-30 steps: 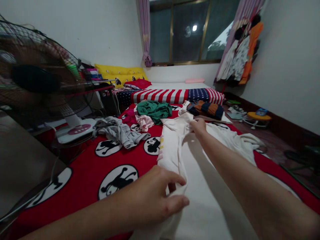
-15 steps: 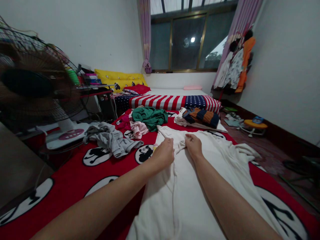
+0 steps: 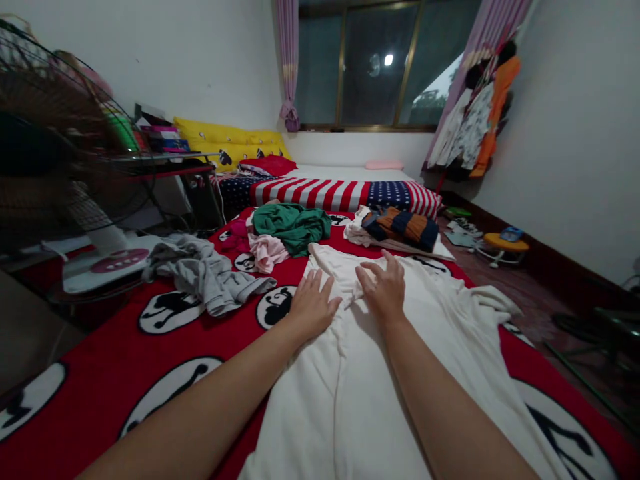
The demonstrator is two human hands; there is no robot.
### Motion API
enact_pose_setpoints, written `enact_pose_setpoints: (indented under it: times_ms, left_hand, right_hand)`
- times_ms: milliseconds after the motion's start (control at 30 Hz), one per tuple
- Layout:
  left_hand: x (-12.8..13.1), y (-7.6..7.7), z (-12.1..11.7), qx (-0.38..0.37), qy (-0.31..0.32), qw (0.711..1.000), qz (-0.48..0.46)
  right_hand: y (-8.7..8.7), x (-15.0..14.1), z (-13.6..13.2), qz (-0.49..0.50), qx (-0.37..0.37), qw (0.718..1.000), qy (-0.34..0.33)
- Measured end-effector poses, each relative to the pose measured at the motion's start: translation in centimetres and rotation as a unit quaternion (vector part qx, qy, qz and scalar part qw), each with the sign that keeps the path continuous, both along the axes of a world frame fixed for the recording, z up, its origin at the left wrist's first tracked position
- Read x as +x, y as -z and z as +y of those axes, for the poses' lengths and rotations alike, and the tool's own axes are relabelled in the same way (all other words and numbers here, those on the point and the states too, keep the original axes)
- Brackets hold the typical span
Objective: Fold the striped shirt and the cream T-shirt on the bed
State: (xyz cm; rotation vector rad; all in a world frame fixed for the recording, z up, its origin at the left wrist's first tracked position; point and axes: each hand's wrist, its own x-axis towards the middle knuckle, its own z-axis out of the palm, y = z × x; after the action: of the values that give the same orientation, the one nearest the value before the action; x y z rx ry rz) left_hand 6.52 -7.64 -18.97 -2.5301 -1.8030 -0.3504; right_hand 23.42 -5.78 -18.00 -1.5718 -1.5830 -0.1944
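Note:
A white garment lies spread over the red patterned bedding in front of me, with creases near its far end. My left hand rests flat on its left part, fingers spread. My right hand is just to the right, fingers apart and slightly curved over the cloth, holding nothing. Left of the garment lies a crumpled grey garment. Past my hands are a green garment and a pink cloth.
Folded clothes, an orange-and-navy striped one on top, lie at the far right of the bedding. A fan stands at the left. Beyond is another bed with a flag-patterned cover. A small orange stool stands on the floor at right.
Both hands were pinching the white cloth; their fingers have now opened. My left hand has spread flat on the garment's left part. The camera view has shifted slightly.

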Motion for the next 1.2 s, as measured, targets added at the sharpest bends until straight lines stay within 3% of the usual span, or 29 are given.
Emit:
enact_pose_setpoints:
  times_ms: [67, 133, 200, 300, 400, 533, 667, 767, 1033, 1200]
  left_hand:
    - [0.0, -0.1, 0.0, -0.005, 0.003, 1.0, 0.002]
    - [0.0, -0.1, 0.0, -0.008, 0.004, 1.0, 0.001]
    - [0.0, -0.1, -0.1, -0.008, 0.002, 1.0, -0.004]
    - [0.0, 0.0, -0.2, -0.003, -0.004, 1.0, -0.013]
    - [0.1, 0.1, -0.3, -0.004, -0.003, 1.0, -0.018]
    - [0.1, 0.4, -0.2, 0.007, 0.002, 0.999, -0.035]
    - [0.1, 0.6, -0.2, 0.01, 0.001, 0.999, -0.052]
    - [0.1, 0.4, -0.3, 0.003, 0.002, 0.998, -0.061]
    - [0.2, -0.2, -0.4, -0.02, -0.004, 0.998, -0.064]
    - [0.2, 0.4, -0.3, -0.001, -0.003, 0.998, -0.067]
  right_hand:
    - [-0.4, 0.4, 0.0, -0.028, -0.042, 0.995, -0.083]
    - [-0.7, 1.3, -0.1, -0.032, -0.114, 0.987, -0.106]
    - [-1.0, 2.3, -0.3, -0.021, -0.164, 0.985, -0.041]
    - [-1.4, 3.4, -0.7, 0.014, -0.169, 0.983, 0.068]
    - [-2.1, 3.4, -0.2, 0.073, -0.115, 0.987, 0.082]
    - [-3.2, 2.3, 3.4, 0.055, -0.081, 0.995, 0.008]
    - [-3.4, 1.8, 8.1, -0.077, -0.193, 0.978, -0.037]
    - [-2.6, 2.2, 9.9, -0.153, -0.238, 0.958, -0.033]
    - [-1.0, 2.8, 8.9, -0.247, -0.111, 0.961, -0.051]
    - [-1.4, 3.3, 7.8, -0.251, -0.125, 0.958, 0.052]
